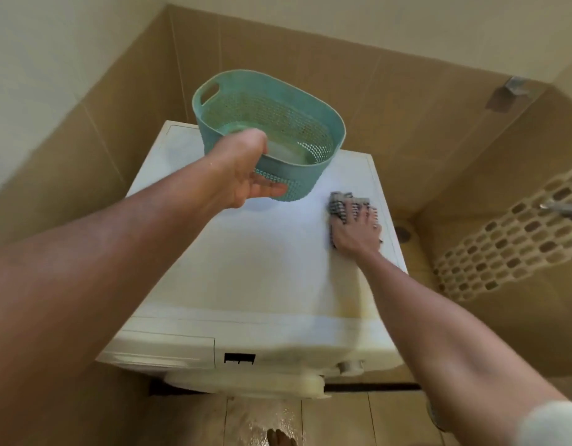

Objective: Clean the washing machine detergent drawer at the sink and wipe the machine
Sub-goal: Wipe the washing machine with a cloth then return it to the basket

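Note:
A white front-loading washing machine (265,272) stands below me, its flat top facing up. My left hand (246,175) grips the near rim of a teal perforated plastic basket (278,123) and holds it tilted above the machine's back left corner. My right hand (355,230) presses a grey checked cloth (341,204) flat on the right side of the top, near its right edge. The detergent drawer front (162,347) sits closed at the machine's upper left, beside a dark display (239,358).
Tan tiled walls close in behind and to the left of the machine. A cream perforated plastic panel (516,239) leans at the right. A floor drain (404,234) lies beyond the machine's right edge. The wet tiled floor (265,420) and my toes show at the bottom.

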The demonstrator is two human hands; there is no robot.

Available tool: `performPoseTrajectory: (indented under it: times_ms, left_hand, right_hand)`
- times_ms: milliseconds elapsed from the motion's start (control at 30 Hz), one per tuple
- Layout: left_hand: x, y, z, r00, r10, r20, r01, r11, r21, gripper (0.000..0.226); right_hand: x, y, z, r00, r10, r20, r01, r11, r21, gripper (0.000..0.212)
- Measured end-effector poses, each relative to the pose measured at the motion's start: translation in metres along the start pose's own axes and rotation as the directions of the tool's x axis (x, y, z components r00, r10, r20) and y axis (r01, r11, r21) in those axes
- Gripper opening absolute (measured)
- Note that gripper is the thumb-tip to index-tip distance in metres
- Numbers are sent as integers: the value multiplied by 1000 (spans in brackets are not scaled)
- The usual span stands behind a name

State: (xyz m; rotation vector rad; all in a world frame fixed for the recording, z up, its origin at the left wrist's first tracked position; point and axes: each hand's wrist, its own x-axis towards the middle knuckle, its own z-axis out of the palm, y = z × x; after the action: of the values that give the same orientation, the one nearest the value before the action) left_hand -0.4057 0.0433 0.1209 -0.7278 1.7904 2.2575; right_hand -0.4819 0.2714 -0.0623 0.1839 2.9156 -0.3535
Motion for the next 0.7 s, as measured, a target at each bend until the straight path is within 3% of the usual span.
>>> performPoseTrajectory:
  times_ms: [100,233,300,333,400,467,567,700]
  left_hand:
    - [8,-2,3,1000,-14,19,14,1000,-22,33]
    - [7,4,12,999,-44,16,46,995,-90,39]
    - [7,12,11,999,-40,3,40,994,-105,42]
    - [6,16,8,999,-38,-8,37,994,-99,44]
    - [3,24,-1,999,-31,-34,29,997,-78,45]
    - [0,29,-13,998,-23,-61,19,997,-74,39]
    - [-7,31,-32,993,-22,-112,14,997,-72,15]
    - [-12,25,-59,982,-23,-187,13,999,-51,13]
  right_hand:
    - [-8,-68,31,967,-249,-47,248,968,-35,64]
    - [-120,-80,61,800,-599,-36,598,801,-26,58]
    - [-146,-44,54,785,-618,47,619,786,2,59]
    - [-145,-26,48,817,-576,31,577,817,-11,60]
    - [-117,-10,41,920,-388,-53,385,921,-57,62]
    - [-80,-39,36,972,-230,-51,227,972,-61,62]
    - [-55,-134,49,930,-368,-7,367,929,-40,63]
    - [-92,-242,82,781,-621,66,624,780,-43,63]
